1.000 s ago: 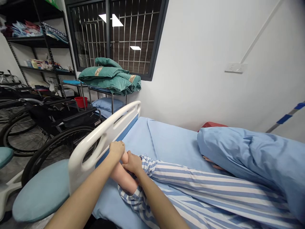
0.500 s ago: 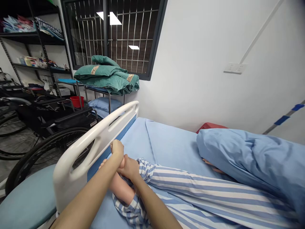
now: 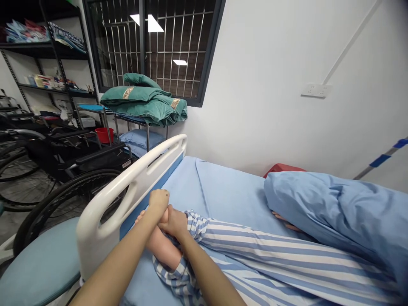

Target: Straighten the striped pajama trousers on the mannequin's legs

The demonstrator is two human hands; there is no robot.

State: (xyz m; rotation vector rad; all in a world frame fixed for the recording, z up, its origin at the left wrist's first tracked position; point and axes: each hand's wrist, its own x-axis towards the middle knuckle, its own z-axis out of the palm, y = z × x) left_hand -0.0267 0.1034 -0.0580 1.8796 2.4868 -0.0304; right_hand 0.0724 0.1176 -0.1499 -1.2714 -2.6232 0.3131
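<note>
A person lies on a bed in blue-and-white striped pyjamas [image 3: 280,255], the upper part under a blue quilt [image 3: 334,212]. My left hand [image 3: 158,203] wraps over a bare limb end, probably a foot [image 3: 161,250], beside the bed rail. My right hand [image 3: 174,223] grips the same limb just below it. Toes seem to show past my left wrist, though my hands hide most of the foot. A striped cuff [image 3: 168,272] ends at the bare skin.
A white bed rail [image 3: 127,187] runs close on my left. Beyond it stand a black wheelchair [image 3: 79,157] and a teal cushion [image 3: 38,272]. Folded green cloth [image 3: 140,95] lies on a metal rack, above a blue pillow [image 3: 140,140]. A red bucket [image 3: 104,134] stands behind.
The view has swung slightly, shifting the rail and room. Both hands stay on the limb, and the toes now show past my left wrist.
</note>
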